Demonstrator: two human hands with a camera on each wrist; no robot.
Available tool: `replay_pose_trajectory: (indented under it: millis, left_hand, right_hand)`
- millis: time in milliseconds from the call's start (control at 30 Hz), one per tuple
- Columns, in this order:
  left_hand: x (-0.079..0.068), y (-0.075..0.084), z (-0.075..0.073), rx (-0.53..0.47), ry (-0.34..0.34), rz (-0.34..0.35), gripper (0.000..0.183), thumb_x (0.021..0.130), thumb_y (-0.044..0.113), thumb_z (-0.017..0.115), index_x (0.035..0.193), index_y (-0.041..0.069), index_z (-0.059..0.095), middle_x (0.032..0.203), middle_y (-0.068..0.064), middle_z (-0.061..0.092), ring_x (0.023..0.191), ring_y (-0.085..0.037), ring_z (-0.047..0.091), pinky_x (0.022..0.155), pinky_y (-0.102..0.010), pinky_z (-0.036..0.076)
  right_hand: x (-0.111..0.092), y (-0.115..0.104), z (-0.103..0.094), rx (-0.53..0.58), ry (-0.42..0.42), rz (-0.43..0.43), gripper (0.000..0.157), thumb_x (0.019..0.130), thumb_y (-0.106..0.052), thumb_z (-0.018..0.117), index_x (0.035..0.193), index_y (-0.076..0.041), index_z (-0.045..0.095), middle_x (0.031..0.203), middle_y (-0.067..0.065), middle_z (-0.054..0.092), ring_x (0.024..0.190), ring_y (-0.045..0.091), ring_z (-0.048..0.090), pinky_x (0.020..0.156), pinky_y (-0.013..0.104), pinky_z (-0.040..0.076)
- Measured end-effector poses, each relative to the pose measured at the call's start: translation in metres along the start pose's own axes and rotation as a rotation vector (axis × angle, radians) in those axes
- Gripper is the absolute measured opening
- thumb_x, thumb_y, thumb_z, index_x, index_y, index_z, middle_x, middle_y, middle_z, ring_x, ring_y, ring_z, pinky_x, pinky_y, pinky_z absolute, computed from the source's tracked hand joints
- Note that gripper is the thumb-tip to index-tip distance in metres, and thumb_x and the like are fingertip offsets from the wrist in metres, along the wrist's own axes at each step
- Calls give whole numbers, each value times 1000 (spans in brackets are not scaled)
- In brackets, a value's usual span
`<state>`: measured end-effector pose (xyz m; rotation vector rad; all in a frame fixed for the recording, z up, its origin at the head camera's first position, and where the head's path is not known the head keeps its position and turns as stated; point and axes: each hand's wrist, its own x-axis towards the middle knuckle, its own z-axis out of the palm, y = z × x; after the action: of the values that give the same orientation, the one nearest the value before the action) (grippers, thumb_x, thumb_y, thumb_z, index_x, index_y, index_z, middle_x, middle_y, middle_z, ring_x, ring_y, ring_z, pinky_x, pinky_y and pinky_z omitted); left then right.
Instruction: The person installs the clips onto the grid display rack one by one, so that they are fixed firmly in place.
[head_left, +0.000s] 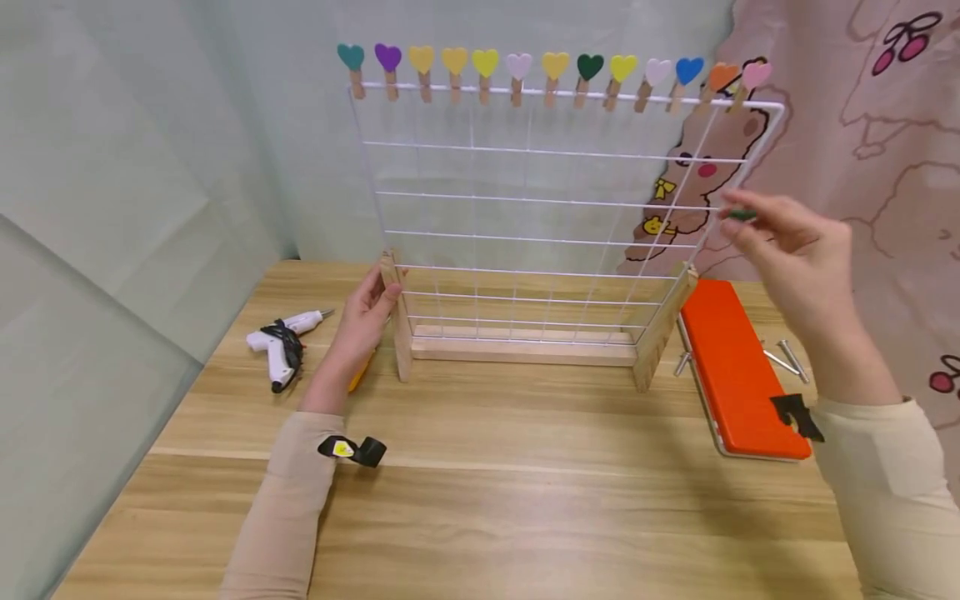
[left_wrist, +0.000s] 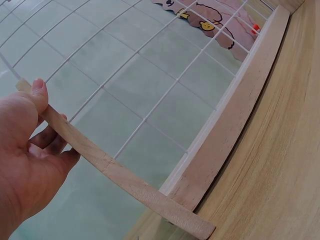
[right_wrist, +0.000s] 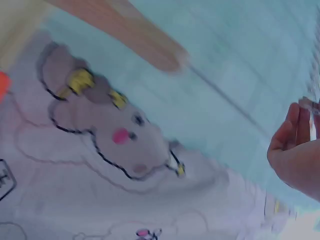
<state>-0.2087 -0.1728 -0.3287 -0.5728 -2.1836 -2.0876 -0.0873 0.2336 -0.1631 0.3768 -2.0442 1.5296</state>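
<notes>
A white wire grid [head_left: 525,199] stands upright in a wooden stand [head_left: 525,350]. Along its top bar runs a row of heart-topped clothespins [head_left: 556,67] in several colours. My left hand [head_left: 365,312] grips the stand's left upright [head_left: 402,342] near its top; in the left wrist view, the thumb lies over the wooden upright [left_wrist: 115,172] with fingers behind. Right of the grid's side wire, my right hand [head_left: 806,258] pinches a small clothespin [head_left: 742,214], its green part showing between fingertips. In the blurred right wrist view, the clothespin [right_wrist: 308,104] is mostly hidden.
On the left of the table lies a white glue gun [head_left: 288,346] wrapped in its black cord. A yellow-orange item [head_left: 362,375] is partly hidden by my left forearm. At right lie a red-orange case [head_left: 738,367] and several metal screws [head_left: 793,360]. Curtains hang behind.
</notes>
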Motion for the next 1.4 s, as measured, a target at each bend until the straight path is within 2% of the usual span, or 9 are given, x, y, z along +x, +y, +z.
replay_pose_trajectory:
  millis: [100, 200, 333, 467, 667, 800, 933, 1200, 1400]
  left_hand:
    - [0, 0, 1, -6, 4, -2, 50, 88, 33, 44, 135, 27, 29, 133, -1, 39, 122, -12, 34, 101, -34, 29]
    - [0, 1, 1, 0, 9, -14, 51, 87, 34, 44, 135, 30, 28, 134, -1, 38, 123, -11, 32, 102, -34, 27]
    - [0, 0, 1, 0, 4, -17, 51, 87, 34, 44, 135, 31, 27, 136, -3, 36, 124, -11, 31, 103, -35, 25]
    - [0, 0, 1, -6, 9, -7, 52, 87, 33, 45, 136, 27, 28, 134, -2, 39, 123, -11, 32, 102, -35, 26]
    - [0, 0, 2, 0, 8, 0, 53, 88, 33, 45, 137, 24, 27, 134, -1, 39, 123, -11, 32, 102, -35, 27]
    - [0, 0, 2, 1, 12, -13, 50, 88, 34, 45, 135, 29, 29, 134, 0, 39, 124, -9, 31, 103, -34, 26]
    - [-1, 3, 2, 0, 13, -28, 50, 87, 34, 45, 135, 30, 28, 135, 0, 38, 124, -9, 30, 103, -33, 25]
    - [-7, 18, 6, -8, 13, -25, 51, 89, 29, 44, 137, 22, 28, 135, -6, 37, 124, -12, 31, 103, -35, 25]
    - [-9, 22, 7, 0, 11, -27, 53, 90, 28, 43, 138, 21, 24, 138, -8, 32, 127, -13, 27, 104, -33, 23]
  right_hand:
    - [24, -16, -9, 286, 107, -61, 33, 74, 5, 63, 104, 14, 56, 92, 16, 63, 81, 21, 56, 76, 18, 47]
    - [47, -30, -14, 391, 169, -119, 33, 70, 6, 65, 100, 15, 57, 92, 18, 60, 82, 22, 55, 77, 19, 46]
    - [70, -44, -15, 319, 233, -149, 33, 67, 0, 70, 96, 10, 62, 91, 12, 52, 81, 17, 51, 72, 16, 42]
    - [82, -51, -13, 239, 235, -140, 35, 68, -7, 70, 99, 7, 62, 88, 9, 51, 76, 15, 50, 68, 16, 41]
    - [91, -48, -13, 381, 197, -96, 36, 67, -1, 70, 98, 16, 59, 79, 16, 59, 63, 19, 50, 54, 18, 40]
    - [92, -43, -16, 356, 165, -45, 38, 67, -4, 70, 98, 15, 59, 81, 16, 61, 66, 19, 49, 56, 17, 40]
    - [93, -42, -19, 299, 141, -50, 35, 68, -6, 70, 95, 15, 60, 80, 15, 60, 67, 18, 46, 59, 17, 39]
    - [93, -45, -15, 236, 187, -103, 27, 68, -5, 70, 87, 13, 64, 79, 13, 62, 72, 16, 48, 70, 18, 40]
    - [91, -40, -11, 220, 168, -67, 28, 65, -5, 72, 85, 13, 65, 75, 11, 64, 65, 14, 52, 69, 18, 44]
